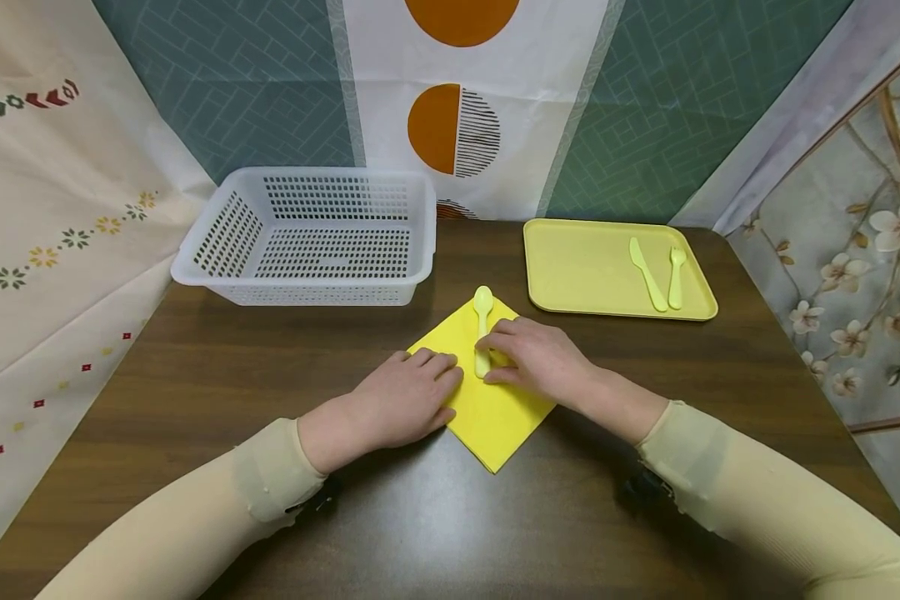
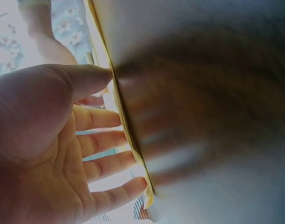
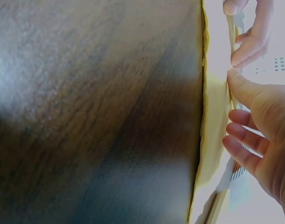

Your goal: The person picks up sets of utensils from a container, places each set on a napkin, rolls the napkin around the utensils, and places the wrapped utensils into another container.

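Observation:
A yellow folded napkin [image 1: 495, 421] lies on the dark wooden table, one corner towards the person. On it rests a pale yellow plastic spoon [image 1: 483, 302], bowl pointing away. The right hand [image 1: 543, 358] is at the spoon's handle, index finger and thumb pinching its lower part; the bowl sticks out beyond the fingers. Fingertips of the left hand [image 1: 405, 396] press on the napkin's left side, with its fingers spread and nearly straight in the left wrist view. From the right wrist view, the napkin [image 3: 215, 121] appears edge-on beneath the right fingertips.
A white perforated plastic basket [image 1: 228, 292] stands at the back left. At the back right sits a yellow tray [image 1: 577, 267] holding a pale yellow knife [image 1: 648, 275] and fork [image 1: 676, 279]. Patterned cloths hang behind the table and along both sides.

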Motion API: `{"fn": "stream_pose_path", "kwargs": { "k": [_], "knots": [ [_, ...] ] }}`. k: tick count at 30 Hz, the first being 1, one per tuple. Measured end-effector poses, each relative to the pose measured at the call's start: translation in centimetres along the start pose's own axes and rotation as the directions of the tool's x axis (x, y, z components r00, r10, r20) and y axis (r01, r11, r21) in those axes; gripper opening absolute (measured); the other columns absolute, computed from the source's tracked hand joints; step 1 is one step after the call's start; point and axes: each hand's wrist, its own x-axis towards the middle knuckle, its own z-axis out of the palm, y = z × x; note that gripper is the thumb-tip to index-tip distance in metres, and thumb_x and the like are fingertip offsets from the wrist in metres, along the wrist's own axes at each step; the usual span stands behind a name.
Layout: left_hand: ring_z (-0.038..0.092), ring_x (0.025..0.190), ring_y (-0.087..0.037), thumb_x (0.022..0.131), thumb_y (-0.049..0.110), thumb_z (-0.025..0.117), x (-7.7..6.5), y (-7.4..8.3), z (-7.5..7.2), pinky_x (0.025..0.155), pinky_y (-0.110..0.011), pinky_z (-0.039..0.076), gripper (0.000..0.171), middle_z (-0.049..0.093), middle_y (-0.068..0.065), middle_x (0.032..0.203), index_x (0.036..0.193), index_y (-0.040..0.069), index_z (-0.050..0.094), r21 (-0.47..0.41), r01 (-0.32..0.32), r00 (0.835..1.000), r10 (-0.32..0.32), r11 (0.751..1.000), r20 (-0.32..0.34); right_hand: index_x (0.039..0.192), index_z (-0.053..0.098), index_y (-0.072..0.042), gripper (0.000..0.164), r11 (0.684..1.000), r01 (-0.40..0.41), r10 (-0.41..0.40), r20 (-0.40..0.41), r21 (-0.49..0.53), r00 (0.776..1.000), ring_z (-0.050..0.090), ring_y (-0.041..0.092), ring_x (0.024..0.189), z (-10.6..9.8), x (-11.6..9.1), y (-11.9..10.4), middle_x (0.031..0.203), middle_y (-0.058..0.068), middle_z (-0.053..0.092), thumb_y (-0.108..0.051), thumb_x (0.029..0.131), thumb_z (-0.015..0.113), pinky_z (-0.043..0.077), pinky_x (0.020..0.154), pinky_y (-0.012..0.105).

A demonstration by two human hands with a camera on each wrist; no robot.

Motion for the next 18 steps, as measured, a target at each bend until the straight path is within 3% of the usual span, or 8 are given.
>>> {"fn": "stream_pose_path", "kwargs": {
  "k": [18],
  "knots": [
    [0.059,0.136,-0.033,0.107,0.046,0.071,-0.03,-0.22,-0.04,0.105,-0.054,0.053,0.056,0.061,-0.01,0.151,0.148,0.008,0.063,-0.018,-0.007,1.0,0.007,1.0,-0.011,0.134,0.077,-0.011,0.051,0.997,-0.016,0.016,-0.001,0.078,1.0,0.064,0.019,0.102,-0.51,-0.49,0.78,0.12,0.002,0.071,-0.034,0.092,0.093,0.057,0.087,0.039]
  ]
}}
